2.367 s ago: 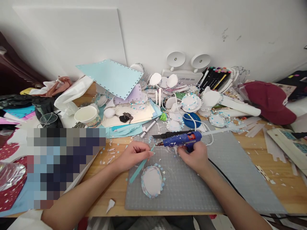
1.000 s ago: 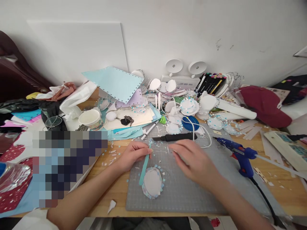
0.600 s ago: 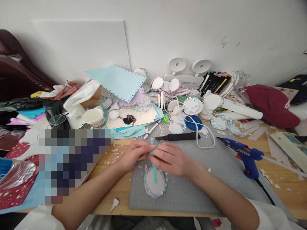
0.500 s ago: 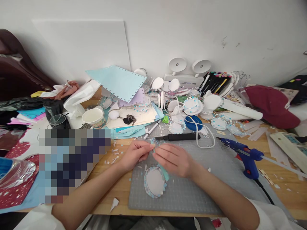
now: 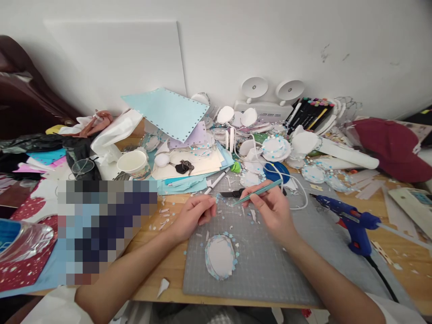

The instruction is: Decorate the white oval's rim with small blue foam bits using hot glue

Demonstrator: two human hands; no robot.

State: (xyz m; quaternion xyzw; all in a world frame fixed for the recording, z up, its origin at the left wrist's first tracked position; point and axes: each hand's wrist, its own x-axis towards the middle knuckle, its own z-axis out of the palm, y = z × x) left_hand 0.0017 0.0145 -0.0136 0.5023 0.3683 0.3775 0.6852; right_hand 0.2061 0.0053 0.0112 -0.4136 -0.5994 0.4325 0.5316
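Observation:
Teal tweezers [image 5: 259,192] are held between the thumb and fingers of my right hand [image 5: 275,211], their tips pointing left over the mat. My left hand [image 5: 197,211] hovers at the mat's left edge with fingers curled and thumb against them; whatever they pinch, if anything, is too small to see. Below both hands, a white oval disc [image 5: 220,256] edged with small blue and white pieces lies on the grey cutting mat [image 5: 266,279]. Tiny blue bits and paper scraps are scattered around it. Behind my right hand lies a black utility knife [image 5: 232,194], partly covered.
A blue glue gun [image 5: 354,218] with its cord lies at the right. Blue paper sheets [image 5: 168,112], a paper cup [image 5: 133,163], several decorated white discs [image 5: 276,147] and marker pens [image 5: 310,114] crowd the back. A maroon cap [image 5: 388,146] sits far right.
My right hand has moved right and up, away from my left hand, turning so the tweezers now point left above the mat. My left hand stays nearly in place. The view has shifted slightly.

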